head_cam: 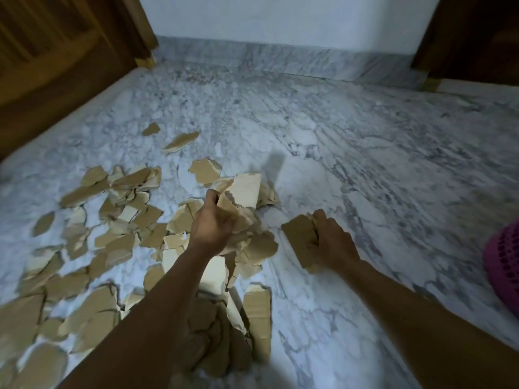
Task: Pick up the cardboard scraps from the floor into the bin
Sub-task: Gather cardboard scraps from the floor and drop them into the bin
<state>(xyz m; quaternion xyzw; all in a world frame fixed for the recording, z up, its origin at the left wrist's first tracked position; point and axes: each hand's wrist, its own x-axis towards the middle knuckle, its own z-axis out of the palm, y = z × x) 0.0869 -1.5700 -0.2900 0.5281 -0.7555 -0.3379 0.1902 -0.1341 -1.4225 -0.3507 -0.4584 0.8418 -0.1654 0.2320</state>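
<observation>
Gathering step in hand. A bundle of torn pieces [245, 192] is gripped in the left hand [213, 224], fingers curled round it. One flat brown piece [297, 234] is held in the right hand [332, 241]. Cardboard scraps [112, 220] are strewn over the marble floor [365, 150], mostly left of centre. Next, judged: both loads are to be carried right to the pink bin [504, 265], which is cut by the frame edge. Count: one bin, two loaded hands; loose scraps several dozen, overlapping, not exactly countable.

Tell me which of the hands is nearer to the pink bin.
Right. The right hand, gripping a flat cardboard piece, sits left of the pink bin with bare floor between. The left hand, holding a bunch of scraps, is farther left.
</observation>
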